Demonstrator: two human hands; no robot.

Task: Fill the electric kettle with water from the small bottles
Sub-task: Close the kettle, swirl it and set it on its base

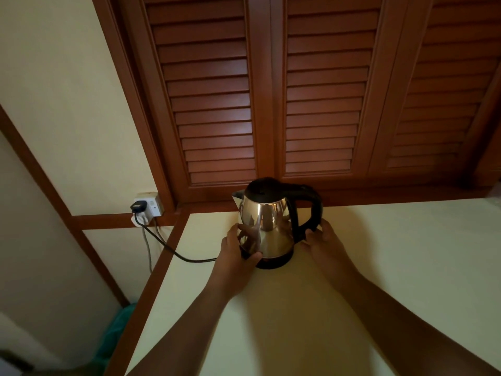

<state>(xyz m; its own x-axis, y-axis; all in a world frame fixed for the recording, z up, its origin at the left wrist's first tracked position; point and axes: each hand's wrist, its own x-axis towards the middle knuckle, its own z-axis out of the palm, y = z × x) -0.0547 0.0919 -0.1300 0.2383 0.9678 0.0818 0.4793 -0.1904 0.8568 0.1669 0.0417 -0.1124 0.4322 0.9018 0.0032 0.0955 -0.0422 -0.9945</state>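
**A:** Two grips, then. How do they sit?

**B:** The left hand has its fingers curled round the lower left side of the electric kettle, thumb against the black base. The right hand grips the foot of the black handle, fingers bent over it.

**A:** Where is the kettle?

**B:** Upright at centre frame on the cream desk, near its back edge, with the spout pointing frame-left.

**A:** Anything in it?

**B:** Cannot tell. The black lid is down, and the steel only mirrors the hand.

**A:** Further out?

**B:** A black cord runs from behind the left hand, off the desk's left edge, up to a plug in a white socket at left. Brown louvred shutters fill the upper frame.
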